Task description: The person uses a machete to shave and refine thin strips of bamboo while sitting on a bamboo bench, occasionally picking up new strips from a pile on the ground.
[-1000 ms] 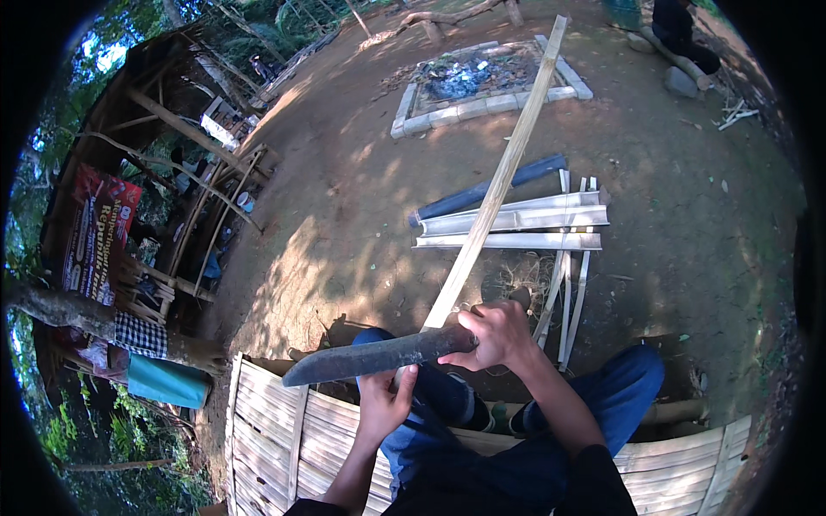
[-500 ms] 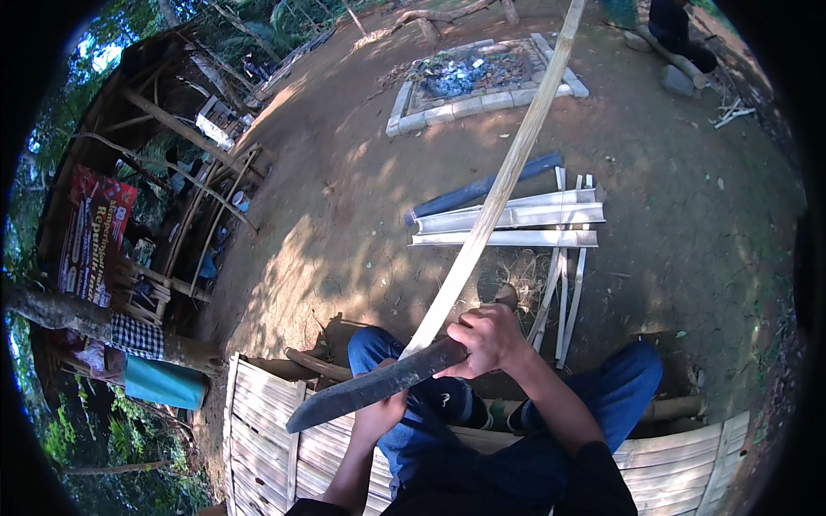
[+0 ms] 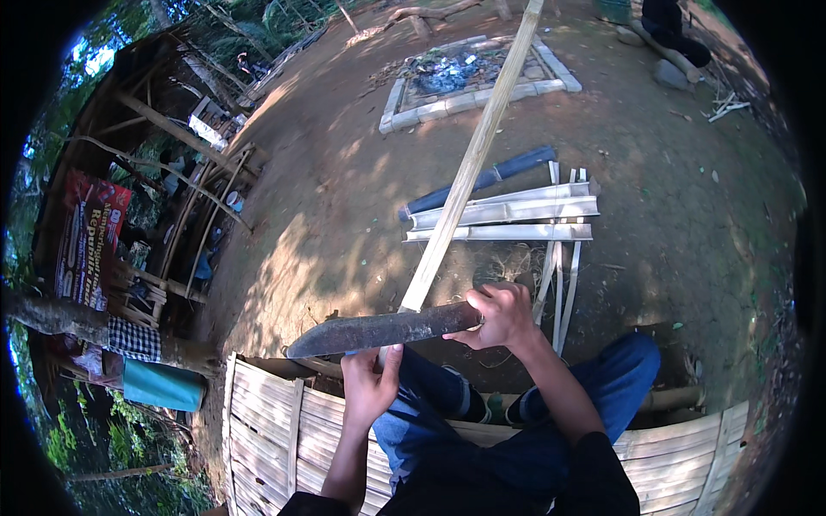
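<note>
My right hand [image 3: 502,316] is closed round the handle end of a dark-bladed machete [image 3: 379,332], whose blade points left and lies nearly level across my lap. Under the blade runs a long pale bamboo strip [image 3: 469,163], slanting away to the top of the view. Its near end passes behind the blade into my left hand [image 3: 370,387], which grips it with thumb and fingers just below. The blade crosses the strip near this held end; whether its edge bites into the strip cannot be made out.
Split bamboo halves [image 3: 508,211] and a dark pole [image 3: 477,183] lie ahead, with thin strips [image 3: 564,284] beside them. Beyond is a brick-edged fire pit [image 3: 465,109]. I sit on a slatted bamboo bench [image 3: 262,430]. A wooden shelter [image 3: 172,138] stands left; a seated person [image 3: 675,34] is far right.
The machete has swung farther from my body and lies more level. More of my left hand shows below the blade. The bamboo strip's far end sits farther left in view.
</note>
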### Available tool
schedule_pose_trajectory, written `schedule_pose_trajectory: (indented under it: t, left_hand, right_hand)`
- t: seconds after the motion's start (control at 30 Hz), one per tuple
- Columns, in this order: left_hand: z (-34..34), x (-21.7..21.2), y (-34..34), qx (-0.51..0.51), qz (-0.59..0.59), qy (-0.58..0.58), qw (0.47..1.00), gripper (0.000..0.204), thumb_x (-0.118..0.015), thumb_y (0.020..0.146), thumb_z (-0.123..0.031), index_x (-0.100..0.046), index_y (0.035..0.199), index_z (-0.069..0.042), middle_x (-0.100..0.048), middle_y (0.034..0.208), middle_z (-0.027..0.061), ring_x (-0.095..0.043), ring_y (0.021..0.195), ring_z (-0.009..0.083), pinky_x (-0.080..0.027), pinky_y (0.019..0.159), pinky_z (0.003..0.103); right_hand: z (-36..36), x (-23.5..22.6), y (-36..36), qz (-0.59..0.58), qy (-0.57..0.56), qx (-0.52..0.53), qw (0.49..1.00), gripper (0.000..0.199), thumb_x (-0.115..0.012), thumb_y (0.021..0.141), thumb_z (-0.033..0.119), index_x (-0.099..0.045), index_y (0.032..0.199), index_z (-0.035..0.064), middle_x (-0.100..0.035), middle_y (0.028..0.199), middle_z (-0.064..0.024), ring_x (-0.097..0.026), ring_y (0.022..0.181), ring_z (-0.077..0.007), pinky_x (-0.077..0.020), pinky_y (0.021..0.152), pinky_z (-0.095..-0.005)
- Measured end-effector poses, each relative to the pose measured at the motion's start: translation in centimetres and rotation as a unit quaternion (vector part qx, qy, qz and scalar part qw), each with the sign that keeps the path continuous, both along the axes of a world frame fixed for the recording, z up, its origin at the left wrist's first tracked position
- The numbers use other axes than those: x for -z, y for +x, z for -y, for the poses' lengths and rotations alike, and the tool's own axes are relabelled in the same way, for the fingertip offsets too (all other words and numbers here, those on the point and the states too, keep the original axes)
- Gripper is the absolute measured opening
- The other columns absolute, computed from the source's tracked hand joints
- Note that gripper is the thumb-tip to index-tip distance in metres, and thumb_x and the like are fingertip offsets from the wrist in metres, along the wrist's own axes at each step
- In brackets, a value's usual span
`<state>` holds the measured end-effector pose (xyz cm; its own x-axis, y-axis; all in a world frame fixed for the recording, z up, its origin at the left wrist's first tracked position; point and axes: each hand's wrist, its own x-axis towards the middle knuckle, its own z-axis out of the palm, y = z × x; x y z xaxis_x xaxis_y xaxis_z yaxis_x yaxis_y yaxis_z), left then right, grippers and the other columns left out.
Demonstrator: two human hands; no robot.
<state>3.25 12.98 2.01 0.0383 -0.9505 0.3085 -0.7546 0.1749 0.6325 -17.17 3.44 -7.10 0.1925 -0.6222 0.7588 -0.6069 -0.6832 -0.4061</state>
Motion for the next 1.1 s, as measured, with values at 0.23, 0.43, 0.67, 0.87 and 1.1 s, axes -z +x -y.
schedule_pose_trajectory:
  t: [0.23, 0.43, 0.67, 0.87, 1.1]
  left_hand:
    - [-2.0, 1.0, 3.1, -0.034, -0.065, 0.065, 0.995, 0.040, -0.059, 0.094, -0.023, -0.051, 0.062, 0.001, -0.037, 0.044, 0.0004, -0.031, 0.045, 0.0045, -0.024, 0.041, 0.028]
    - [-2.4, 1.6, 1.7, 0.008, -0.086, 0.106, 0.991, 0.041, -0.058, 0.095, -0.024, -0.050, 0.062, 0.000, -0.035, 0.046, -0.0011, -0.031, 0.047, 0.0044, -0.024, 0.041, 0.028]
    - [-1.0, 2.8, 0.3, 0.011, -0.130, 0.058, 0.990, 0.034, -0.056, 0.095, -0.020, -0.056, 0.069, 0.001, -0.045, 0.047, 0.0039, -0.042, 0.048, 0.0062, -0.032, 0.044, 0.029]
    - [-0.7, 0.3, 0.2, -0.017, -0.009, 0.103, 0.995, 0.034, -0.058, 0.094, -0.023, -0.057, 0.071, 0.002, -0.044, 0.047, 0.0070, -0.043, 0.046, 0.0082, -0.033, 0.044, 0.029]
    - [-0.4, 3.5, 0.9, 0.016, -0.055, -0.013, 0.998, 0.034, -0.058, 0.094, -0.022, -0.055, 0.069, 0.001, -0.045, 0.047, 0.0075, -0.043, 0.045, 0.0092, -0.034, 0.044, 0.030]
  right_hand:
    - [2.8, -0.2, -3.4, 0.191, 0.197, 0.045, 0.961, 0.041, -0.064, 0.086, 0.036, -0.055, 0.067, 0.0007, -0.050, 0.048, -0.0080, -0.049, 0.042, -0.0184, -0.0372, 0.044, -0.0328]
    - [2.3, -0.3, -5.4, 0.190, 0.224, 0.024, 0.955, 0.039, -0.066, 0.084, 0.037, -0.058, 0.068, 0.0027, -0.055, 0.051, -0.0107, -0.057, 0.046, -0.0282, -0.0423, 0.046, -0.0357]
    - [-1.8, -2.9, 1.0, -0.023, 0.028, -0.088, 0.995, 0.063, -0.068, 0.068, 0.069, -0.056, 0.065, 0.0076, -0.055, 0.051, -0.0050, -0.060, 0.046, -0.0245, -0.0476, 0.043, -0.0366]
    - [-0.1, -1.2, -0.2, 0.033, 0.168, -0.067, 0.983, 0.049, -0.072, 0.071, 0.055, -0.059, 0.066, 0.0078, -0.058, 0.052, -0.0072, -0.063, 0.050, -0.0279, -0.0483, 0.046, -0.0379]
    - [-1.8, -1.1, 2.0, -0.021, 0.063, -0.104, 0.992, 0.057, -0.072, 0.065, 0.063, -0.058, 0.066, 0.0081, -0.055, 0.053, -0.0040, -0.060, 0.047, -0.0246, -0.0468, 0.044, -0.0354]
